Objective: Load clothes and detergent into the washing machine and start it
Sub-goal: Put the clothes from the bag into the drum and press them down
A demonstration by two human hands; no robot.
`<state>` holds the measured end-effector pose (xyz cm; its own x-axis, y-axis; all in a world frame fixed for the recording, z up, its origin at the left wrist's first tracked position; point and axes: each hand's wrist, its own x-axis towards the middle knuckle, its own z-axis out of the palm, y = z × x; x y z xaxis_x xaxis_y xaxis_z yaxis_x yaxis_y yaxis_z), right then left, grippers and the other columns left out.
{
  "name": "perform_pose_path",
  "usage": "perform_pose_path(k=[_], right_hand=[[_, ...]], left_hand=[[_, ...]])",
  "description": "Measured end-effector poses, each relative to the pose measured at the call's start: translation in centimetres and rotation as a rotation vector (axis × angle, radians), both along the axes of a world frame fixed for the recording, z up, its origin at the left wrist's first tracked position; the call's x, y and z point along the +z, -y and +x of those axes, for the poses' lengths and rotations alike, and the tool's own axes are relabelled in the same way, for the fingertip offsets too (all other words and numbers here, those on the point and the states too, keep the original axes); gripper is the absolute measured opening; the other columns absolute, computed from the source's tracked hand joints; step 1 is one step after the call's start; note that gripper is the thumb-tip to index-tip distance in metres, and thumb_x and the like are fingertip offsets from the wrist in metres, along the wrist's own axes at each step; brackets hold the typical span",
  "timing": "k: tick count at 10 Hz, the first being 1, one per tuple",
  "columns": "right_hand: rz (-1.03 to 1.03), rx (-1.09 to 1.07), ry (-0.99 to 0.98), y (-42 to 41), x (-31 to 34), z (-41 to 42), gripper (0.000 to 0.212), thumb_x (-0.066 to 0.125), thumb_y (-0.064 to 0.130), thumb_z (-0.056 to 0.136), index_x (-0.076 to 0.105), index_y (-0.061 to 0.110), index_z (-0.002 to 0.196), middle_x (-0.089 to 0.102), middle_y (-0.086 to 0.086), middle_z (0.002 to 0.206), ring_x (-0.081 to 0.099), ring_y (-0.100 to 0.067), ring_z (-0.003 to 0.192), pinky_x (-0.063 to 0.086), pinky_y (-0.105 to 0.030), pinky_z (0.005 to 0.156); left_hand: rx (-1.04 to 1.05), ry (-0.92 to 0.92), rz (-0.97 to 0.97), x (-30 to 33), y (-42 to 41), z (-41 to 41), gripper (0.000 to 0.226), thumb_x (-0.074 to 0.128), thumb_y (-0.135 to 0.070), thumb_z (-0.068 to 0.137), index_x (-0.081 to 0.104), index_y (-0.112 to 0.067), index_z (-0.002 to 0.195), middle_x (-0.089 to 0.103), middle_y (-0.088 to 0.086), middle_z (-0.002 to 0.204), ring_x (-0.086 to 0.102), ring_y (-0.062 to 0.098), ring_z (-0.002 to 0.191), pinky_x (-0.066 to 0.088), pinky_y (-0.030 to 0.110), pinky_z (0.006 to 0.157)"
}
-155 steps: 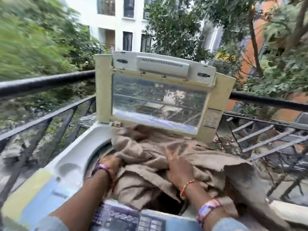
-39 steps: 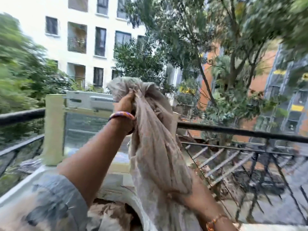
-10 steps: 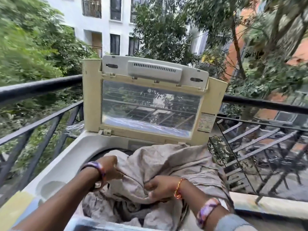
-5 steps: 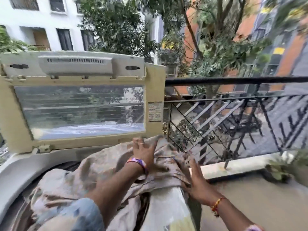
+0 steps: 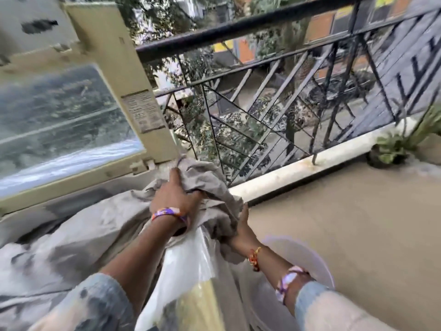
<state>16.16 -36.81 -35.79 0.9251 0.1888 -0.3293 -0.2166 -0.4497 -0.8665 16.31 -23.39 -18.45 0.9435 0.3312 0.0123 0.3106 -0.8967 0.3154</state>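
Observation:
A large beige cloth [image 5: 78, 232] lies heaped over the open top of the washing machine [image 5: 191, 295], spilling over its right edge. The machine's cream lid [image 5: 133, 111] stands upright behind it, with a clear window. My left hand [image 5: 175, 195] presses down on a bunched fold of the cloth at the machine's back right corner, fingers curled into it. My right hand [image 5: 241, 229] grips the part of the cloth that hangs over the right side, from below. The drum opening is hidden under the cloth.
A black metal railing [image 5: 274, 75] runs behind and to the right of the machine, on a pale low curb [image 5: 310, 166]. A potted plant [image 5: 393, 149] stands by the curb at the right. A white round basin [image 5: 307, 259] sits under my right forearm on the tan balcony floor [image 5: 358, 223].
My view has swung further right and down. Both hands have closed on the cloth's overhanging right edge, the left bunching it on top, the right now under the hanging part.

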Motion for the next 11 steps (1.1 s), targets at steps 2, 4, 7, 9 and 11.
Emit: perform_pose_path(k=[2, 4, 7, 9, 11], right_hand=[[-0.016, -0.051, 0.075, -0.6, 6.6, 2.8, 0.097, 0.064, 0.014, 0.082, -0.008, 0.026, 0.147, 0.037, -0.014, 0.146, 0.046, -0.030, 0.126, 0.039, -0.036, 0.102], [0.109, -0.128, 0.459, -3.6, 16.0, 2.9, 0.038, 0.047, -0.006, 0.086, 0.061, 0.012, 0.116, 0.060, -0.014, 0.113, 0.054, -0.025, 0.106, 0.036, -0.024, 0.084], [0.191, 0.351, 0.737, -18.8, 23.2, -2.4, 0.024, 0.060, 0.022, 0.073, 0.066, 0.023, 0.097, 0.066, -0.009, 0.098, 0.064, -0.026, 0.092, 0.054, -0.037, 0.077], [-0.327, 0.727, 0.461, -25.8, 17.0, -5.6, 0.051, 0.045, 0.012, 0.087, 0.037, 0.016, 0.136, 0.052, -0.020, 0.131, 0.050, -0.034, 0.120, 0.043, -0.037, 0.095], [-0.597, 0.865, 0.227, -28.1, 11.3, -6.3, 0.051, 0.039, 0.011, 0.094, 0.024, 0.006, 0.143, 0.044, -0.018, 0.139, 0.046, -0.031, 0.126, 0.039, -0.038, 0.105]], left_hand=[[-0.117, 0.083, -0.117, 2.0, -1.5, -1.4, 0.044, 0.063, -0.041, 0.074, 0.061, -0.019, 0.111, 0.070, 0.009, 0.106, 0.065, 0.017, 0.100, 0.046, 0.030, 0.078], [-0.116, 0.255, -0.857, 5.0, -7.8, -6.6, 0.013, 0.072, -0.030, 0.057, 0.073, -0.020, 0.066, 0.069, -0.011, 0.072, 0.059, 0.004, 0.073, 0.049, 0.024, 0.075], [0.233, 0.265, -0.957, 6.5, -20.8, -15.0, 0.067, 0.087, -0.023, 0.033, 0.072, -0.001, 0.095, 0.063, -0.012, 0.041, 0.054, -0.009, 0.036, 0.038, 0.004, 0.034], [0.199, 0.011, -0.156, 4.2, -26.1, -16.3, 0.097, 0.073, -0.034, 0.057, 0.031, -0.011, 0.141, 0.048, 0.015, 0.135, 0.044, 0.028, 0.127, 0.037, 0.022, 0.101], [0.084, -0.632, -0.056, 3.2, -24.7, -14.2, 0.081, 0.056, -0.044, 0.081, 0.026, -0.007, 0.146, 0.022, 0.016, 0.154, 0.024, 0.029, 0.143, 0.023, 0.036, 0.117]])
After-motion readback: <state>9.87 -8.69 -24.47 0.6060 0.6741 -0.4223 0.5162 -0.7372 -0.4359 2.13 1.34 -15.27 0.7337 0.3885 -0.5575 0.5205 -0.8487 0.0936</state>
